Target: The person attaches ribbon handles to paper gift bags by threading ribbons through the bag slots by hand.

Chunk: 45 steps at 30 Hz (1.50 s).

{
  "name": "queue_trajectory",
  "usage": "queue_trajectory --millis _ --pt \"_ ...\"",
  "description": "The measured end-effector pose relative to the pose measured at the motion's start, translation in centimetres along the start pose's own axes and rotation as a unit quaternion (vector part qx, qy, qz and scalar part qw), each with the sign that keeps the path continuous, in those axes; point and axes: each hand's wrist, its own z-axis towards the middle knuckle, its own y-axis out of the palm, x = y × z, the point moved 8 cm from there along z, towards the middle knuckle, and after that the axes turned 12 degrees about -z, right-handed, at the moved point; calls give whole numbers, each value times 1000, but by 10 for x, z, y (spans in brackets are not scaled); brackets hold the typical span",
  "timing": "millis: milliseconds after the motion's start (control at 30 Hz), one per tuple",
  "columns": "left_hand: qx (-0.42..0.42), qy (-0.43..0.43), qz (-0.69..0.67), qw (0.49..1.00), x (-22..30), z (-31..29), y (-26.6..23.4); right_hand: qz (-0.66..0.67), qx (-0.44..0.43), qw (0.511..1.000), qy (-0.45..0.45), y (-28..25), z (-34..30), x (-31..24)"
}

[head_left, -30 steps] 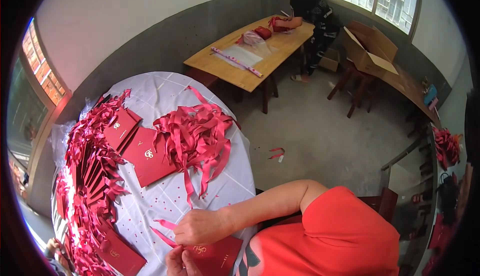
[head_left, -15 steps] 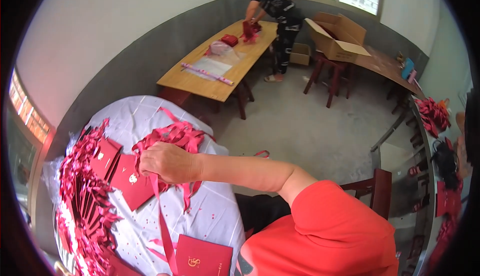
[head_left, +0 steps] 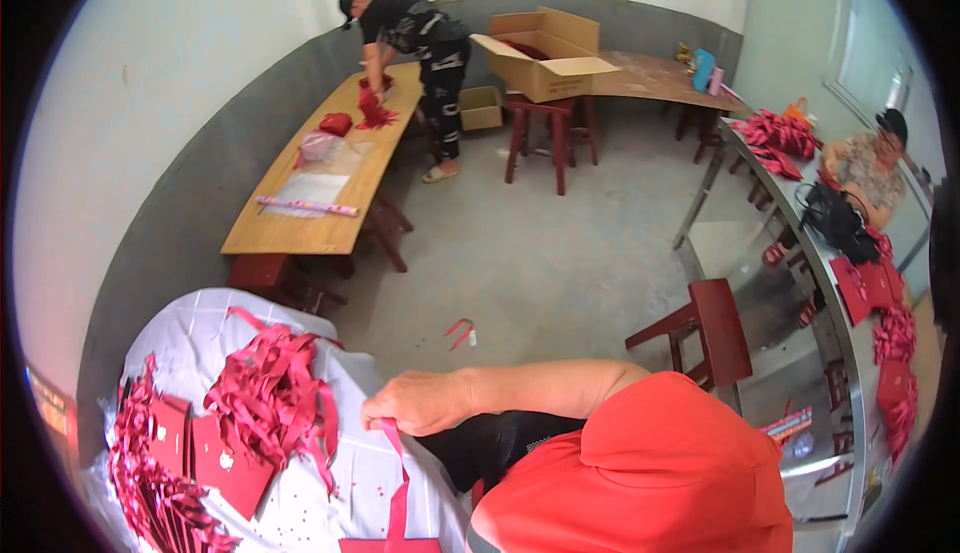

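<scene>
My right hand (head_left: 420, 403) pinches the end of a red ribbon (head_left: 399, 493) beside the edge of the cloth-covered table. The ribbon runs down taut to a flat red card piece (head_left: 390, 545), cut off by the lower edge of the view. My left hand is out of sight. A loose heap of red ribbons (head_left: 275, 393) lies on the white cloth (head_left: 350, 463), left of my right hand. Partly under that heap is a red card piece with a gold emblem (head_left: 228, 463). Many ribboned red pieces (head_left: 165, 483) are piled along the table's left side.
At a wooden table (head_left: 300, 173), a person in black (head_left: 415, 38) bends over red items. An open carton (head_left: 560, 53) rests on stools behind. A red wooden stool (head_left: 715, 333) stands to my right. Another person (head_left: 870, 173) sits at the metal-edged table (head_left: 850, 353), which holds red pieces.
My right hand has moved right, away from the ribbon heap, drawing the ribbon with it. The view has swung right and up, bringing the seated person into sight.
</scene>
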Motion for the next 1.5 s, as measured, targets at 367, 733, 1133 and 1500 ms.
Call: queue_trajectory --millis 367,733,1133,1500 --pt "0 -86 -162 983 -18 -2 25 -111 -69 991 -29 22 -53 11" --pt "106 -162 80 978 -8 -7 87 317 -120 880 -331 102 -17 -163" --pt "75 -182 50 979 -27 -4 61 266 -223 923 -163 119 -11 -142" --pt "126 170 287 934 4 -5 21 131 -200 949 -204 129 -2 -133"
